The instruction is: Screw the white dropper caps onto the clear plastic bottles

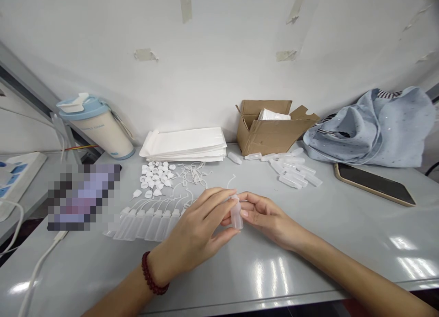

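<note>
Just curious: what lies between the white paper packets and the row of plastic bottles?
Small white caps and thin white cords, in the head view.

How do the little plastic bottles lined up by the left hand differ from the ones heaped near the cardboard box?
The lined-up bottles lie side by side in a neat row, while the bottles by the box lie jumbled at different angles. The lined-up bottles have thin white tubes trailing from their tops; the bottles by the box show none. The lined-up bottles sit close to the left hand, the others farther off beside the cardboard box. Both sets are small and translucent.
</note>
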Demonstrator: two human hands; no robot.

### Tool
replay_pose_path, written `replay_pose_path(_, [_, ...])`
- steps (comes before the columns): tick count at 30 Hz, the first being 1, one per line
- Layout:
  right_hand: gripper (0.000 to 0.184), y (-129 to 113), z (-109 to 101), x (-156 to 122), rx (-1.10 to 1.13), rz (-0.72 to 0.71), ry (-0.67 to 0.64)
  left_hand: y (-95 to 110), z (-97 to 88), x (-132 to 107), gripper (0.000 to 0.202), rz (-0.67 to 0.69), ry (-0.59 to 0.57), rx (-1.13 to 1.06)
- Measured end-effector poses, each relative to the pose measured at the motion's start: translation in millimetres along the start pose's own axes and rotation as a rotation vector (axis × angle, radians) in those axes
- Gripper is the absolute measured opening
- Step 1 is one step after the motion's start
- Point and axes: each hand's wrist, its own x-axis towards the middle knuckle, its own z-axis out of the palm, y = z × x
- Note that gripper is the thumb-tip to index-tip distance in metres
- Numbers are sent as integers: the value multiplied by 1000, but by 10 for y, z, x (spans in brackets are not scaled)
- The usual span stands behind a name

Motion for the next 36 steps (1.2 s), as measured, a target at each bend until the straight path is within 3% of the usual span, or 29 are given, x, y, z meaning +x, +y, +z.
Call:
replay_pose_path(3, [29,-50,-8,-7,-161,-6,25,0,-32,13,45,10,17,-43])
replay_pose_path(6, [23,-96,-28,-19,-414,-63,129,-3,-108,19,42,-39,12,-44])
replay_pose_path(10, [20,-60,-74,-17,-846,-338,312,-65,-229,-13,39,-131,-106,-7])
replay_pose_path(13, [22,35,-109,5,-1139,-496,283,-120,-287,-45,36,-183,-201,-23])
replay_pose_path(17, [25,142,-127,34,-1386,-495,197,-124,-314,-43,35,-256,-329,-61])
replay_pose_path(22, [25,177,-144,37,-1391,-498,194,-116,-267,-44,36,-326,-421,-67])
replay_pose_path(27, [25,185,-161,33,-1348,-520,194,-149,-222,-85,35,-334,-425,-68])
replay_pose_path(36, [22,182,-146,24,-1301,-507,185,-118,-296,-78,40,-367,-522,-45])
